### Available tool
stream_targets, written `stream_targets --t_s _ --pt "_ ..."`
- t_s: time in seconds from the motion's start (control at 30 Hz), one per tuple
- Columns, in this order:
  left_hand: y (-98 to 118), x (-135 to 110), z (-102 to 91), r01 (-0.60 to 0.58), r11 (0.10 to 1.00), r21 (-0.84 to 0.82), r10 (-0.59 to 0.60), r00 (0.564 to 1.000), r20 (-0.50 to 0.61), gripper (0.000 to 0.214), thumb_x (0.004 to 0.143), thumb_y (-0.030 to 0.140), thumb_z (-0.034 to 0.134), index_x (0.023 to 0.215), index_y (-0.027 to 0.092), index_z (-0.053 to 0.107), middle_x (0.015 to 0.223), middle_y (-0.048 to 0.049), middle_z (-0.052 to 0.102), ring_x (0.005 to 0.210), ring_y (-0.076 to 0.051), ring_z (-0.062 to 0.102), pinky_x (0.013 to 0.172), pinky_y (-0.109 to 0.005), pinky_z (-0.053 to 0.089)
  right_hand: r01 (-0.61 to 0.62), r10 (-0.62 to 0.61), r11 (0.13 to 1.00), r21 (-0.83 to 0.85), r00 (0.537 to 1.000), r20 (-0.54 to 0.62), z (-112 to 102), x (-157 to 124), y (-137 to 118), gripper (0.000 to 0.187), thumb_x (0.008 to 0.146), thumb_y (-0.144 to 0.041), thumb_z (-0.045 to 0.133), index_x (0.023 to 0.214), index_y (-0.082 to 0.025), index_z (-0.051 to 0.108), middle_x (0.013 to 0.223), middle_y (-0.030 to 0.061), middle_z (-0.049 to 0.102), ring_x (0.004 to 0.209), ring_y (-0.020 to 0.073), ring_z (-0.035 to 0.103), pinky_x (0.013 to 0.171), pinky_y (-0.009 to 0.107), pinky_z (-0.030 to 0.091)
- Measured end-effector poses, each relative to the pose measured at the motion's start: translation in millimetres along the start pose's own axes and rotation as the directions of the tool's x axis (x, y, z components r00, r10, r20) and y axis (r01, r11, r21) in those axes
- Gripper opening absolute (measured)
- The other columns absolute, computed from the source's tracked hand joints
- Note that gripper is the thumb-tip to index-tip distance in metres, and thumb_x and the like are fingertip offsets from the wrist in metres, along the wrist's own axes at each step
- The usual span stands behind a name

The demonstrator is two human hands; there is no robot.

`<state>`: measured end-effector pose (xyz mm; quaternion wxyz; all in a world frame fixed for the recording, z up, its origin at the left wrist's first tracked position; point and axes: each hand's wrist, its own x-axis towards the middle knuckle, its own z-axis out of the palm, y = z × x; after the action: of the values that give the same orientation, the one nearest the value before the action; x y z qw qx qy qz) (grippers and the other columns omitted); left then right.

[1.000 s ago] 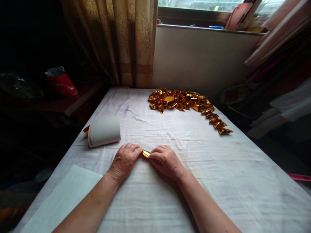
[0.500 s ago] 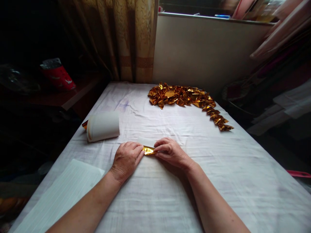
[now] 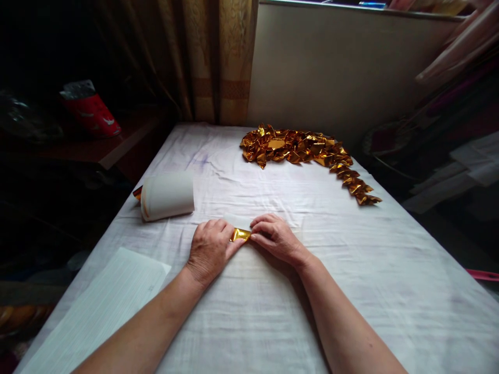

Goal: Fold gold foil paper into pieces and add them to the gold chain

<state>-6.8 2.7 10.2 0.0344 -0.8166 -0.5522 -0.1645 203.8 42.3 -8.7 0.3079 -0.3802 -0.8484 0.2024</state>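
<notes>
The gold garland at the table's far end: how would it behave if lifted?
The gold garland would probably sag and bend, since its tail curves. It looks light, seemingly folded from thin, shiny foil. Its pointed tips might crush under a tight grip.

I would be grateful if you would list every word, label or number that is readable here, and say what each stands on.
No text can be read.
Pale ruled sheet: a tiny dark mark, too small to read.
Red container: pale marks, no letters I can make out.
Gold foil piece: no writing visible.
</notes>
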Motion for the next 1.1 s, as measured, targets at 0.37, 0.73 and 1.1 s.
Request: stream_targets --t_s 0.37,0.73,1.1 --pt "3 0 -1.9 -0.011 0.998 0.068 0.01 1.0 0.025 0.031 0.086 0.051 0.06 0.086 0.02 0.061 0.088 -0.0061 0.062 0.085 -0.025 0.054 0.075 -0.038 0.036 0.024 -0.025 1.0 0.019 0.999 0.038 -5 -3 5 0.009 0.088 -0.03 0.066 0.084 -0.025 0.073 0.102 0.0045 0.07 0.095 0.0182 0.062 0.088 0.037 0.046" --pt "5 -1 -2.4 -0.007 0.998 0.069 0.007 1.0 0.006 0.023 0.088 0.043 0.059 0.086 0.021 0.061 0.088 -0.0057 0.062 0.087 -0.024 0.055 0.076 -0.038 0.037 -0.118 0.118 0.98 -0.162 0.993 -0.012 6 1 -10 0.01 0.089 -0.027 0.062 0.081 -0.022 0.064 0.098 0.0043 0.068 0.092 0.0194 0.058 0.085 0.036 0.039" --pt "4 -1 -0.6 -0.005 0.997 0.077 0.004 1.0 0.016 0.019 0.09 0.039 0.056 0.086 0.021 0.061 0.09 -0.0057 0.062 0.088 -0.024 0.054 0.077 -0.038 0.036 -0.189 0.176 0.961 -0.203 0.981 -0.079 14 2 -16 0.01 0.088 -0.025 0.06 0.079 -0.023 0.062 0.095 0.0036 0.068 0.092 0.02 0.057 0.084 0.035 0.036"
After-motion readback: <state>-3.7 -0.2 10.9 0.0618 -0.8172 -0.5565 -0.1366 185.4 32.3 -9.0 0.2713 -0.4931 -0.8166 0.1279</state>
